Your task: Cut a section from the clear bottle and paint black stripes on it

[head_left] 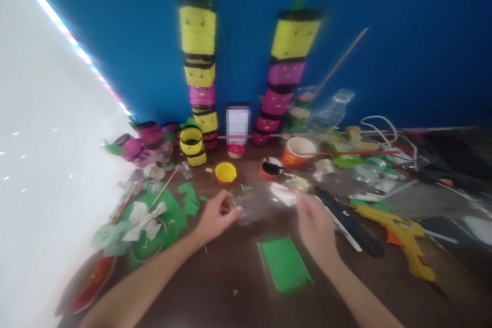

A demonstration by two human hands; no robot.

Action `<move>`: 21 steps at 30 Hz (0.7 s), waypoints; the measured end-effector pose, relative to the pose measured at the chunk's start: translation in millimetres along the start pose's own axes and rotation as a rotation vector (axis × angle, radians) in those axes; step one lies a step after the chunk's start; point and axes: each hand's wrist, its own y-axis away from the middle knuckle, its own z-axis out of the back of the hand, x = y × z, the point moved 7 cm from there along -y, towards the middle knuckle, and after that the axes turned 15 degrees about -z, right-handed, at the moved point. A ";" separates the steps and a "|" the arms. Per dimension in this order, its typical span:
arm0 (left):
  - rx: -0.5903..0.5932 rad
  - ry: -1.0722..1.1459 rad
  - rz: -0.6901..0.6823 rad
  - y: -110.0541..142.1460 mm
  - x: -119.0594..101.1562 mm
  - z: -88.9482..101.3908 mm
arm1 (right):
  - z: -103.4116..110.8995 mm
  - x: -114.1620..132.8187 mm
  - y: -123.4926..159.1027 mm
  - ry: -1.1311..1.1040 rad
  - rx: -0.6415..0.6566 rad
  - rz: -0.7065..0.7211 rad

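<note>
We have a clear, thin-looking plastic piece (255, 209) up between our hands, just beyond the flat green rectangular sheet (287, 264) on the brown desk (215, 292). Our left hand (215, 218) has thumb and fingers pinched on the plastic's left end. Our right hand (317, 225), beyond the green sheet and to its right, is at a flat white strip (283, 193); blur keeps us from telling whether its fingers grip it.

Well beyond the sheet, a left stack of yellow and magenta containers (202, 72) and a matching right stack (285, 74) look finished, with black bands and green leaf-like tops. By contrast, we can make out no colour on the plastic, so we judge it at an early stage. The sheet looks uncut; ragged green scraps (189, 200) lie beyond it to the left. The yellow glue gun (400, 236), right of the sheet, is in neither hand.
</note>
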 end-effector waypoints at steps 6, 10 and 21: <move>0.040 -0.038 -0.013 0.6 0.6 0.2 | 28.5 18.3 11.9 0.022 -0.211 0.119; 0.025 -0.046 -0.013 -0.4 1.2 1.3 | -10.0 68.7 58.6 0.205 0.049 0.818; -0.033 -0.015 -0.019 1.1 0.0 3.9 | 23.8 -10.7 -1.6 -0.089 -0.131 -0.208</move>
